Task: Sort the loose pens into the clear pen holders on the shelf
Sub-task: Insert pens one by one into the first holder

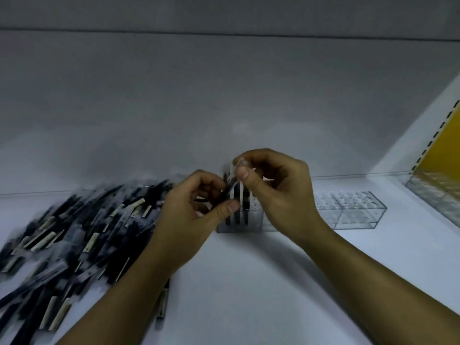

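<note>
Left hand (196, 202): fingers curled, thumb pressed toward the forefinger, pinching a dark pen (229, 190) at its lower part. Right hand (276, 192): curled as well, thumb and forefinger closed tight on a small pale, clear piece at the upper end of what seems the same pen; too blurred to be fully sure. Pen tilted, with the top leaning to the right, held in the air between the two hands, just in front of the clear pen holder (256, 220) and over its top.

Holder itself: stands on the white shelf (249, 282), directly behind the hands and partly hidden by them. Inside it, in the left part, some standing pens (236, 217), upright, dark with pale strips; exact number not possible to tell.

On the left side of the shelf: a wide pile of loose pens (74, 232), dark bodies with pale clips, lying crossed over each other, reaching from the left border up to the left wrist, a few of them under the left forearm.

To the right of the first holder: a second clear holder (358, 210) with rows of round holes on top; touching the first or not, cannot tell.

Far right: a yellow panel (445, 150). Behind everything: a grey back wall (224, 95).
</note>
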A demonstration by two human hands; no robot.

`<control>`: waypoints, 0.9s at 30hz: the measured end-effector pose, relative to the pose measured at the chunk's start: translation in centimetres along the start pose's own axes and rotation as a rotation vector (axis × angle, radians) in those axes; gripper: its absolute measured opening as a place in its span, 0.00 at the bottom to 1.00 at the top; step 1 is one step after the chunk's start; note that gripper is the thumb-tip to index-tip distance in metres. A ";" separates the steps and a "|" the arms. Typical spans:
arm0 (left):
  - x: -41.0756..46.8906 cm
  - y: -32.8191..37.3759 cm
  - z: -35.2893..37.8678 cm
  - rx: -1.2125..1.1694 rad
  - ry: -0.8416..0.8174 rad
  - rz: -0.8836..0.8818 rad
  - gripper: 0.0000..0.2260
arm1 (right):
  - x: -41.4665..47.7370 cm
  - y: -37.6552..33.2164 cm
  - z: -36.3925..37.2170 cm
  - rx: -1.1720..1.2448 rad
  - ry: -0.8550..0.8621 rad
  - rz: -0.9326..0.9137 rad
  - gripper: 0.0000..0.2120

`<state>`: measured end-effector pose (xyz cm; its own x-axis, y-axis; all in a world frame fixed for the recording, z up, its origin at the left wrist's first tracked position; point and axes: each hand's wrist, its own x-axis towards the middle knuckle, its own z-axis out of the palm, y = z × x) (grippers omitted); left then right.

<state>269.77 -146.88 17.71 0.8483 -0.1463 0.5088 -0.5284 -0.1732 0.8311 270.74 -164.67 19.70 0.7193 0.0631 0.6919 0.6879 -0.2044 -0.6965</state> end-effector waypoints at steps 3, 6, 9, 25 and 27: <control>0.0 -0.3 -0.5 0.078 0.053 -0.047 0.14 | 0.9 -0.8 -1.0 0.099 0.087 0.076 0.02; 0.0 -0.8 -0.7 0.135 0.055 -0.091 0.19 | 1.7 -1.3 -2.1 0.198 0.194 0.137 0.03; 0.0 -1.5 -0.9 0.217 -0.004 -0.146 0.29 | 2.1 -1.0 -2.9 0.222 0.260 0.160 0.04; 0.4 -3.3 -0.3 0.395 -0.243 -0.160 0.23 | 2.6 2.1 -4.6 -0.082 0.339 0.076 0.04; 0.4 -3.4 -0.4 0.413 -0.245 -0.166 0.23 | 2.5 2.2 -4.3 -0.090 0.318 0.070 0.04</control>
<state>271.92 -145.96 15.21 0.9152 -0.3002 0.2688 -0.3986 -0.5768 0.7131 273.65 -169.17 20.68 0.6886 -0.2589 0.6774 0.6160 -0.2840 -0.7348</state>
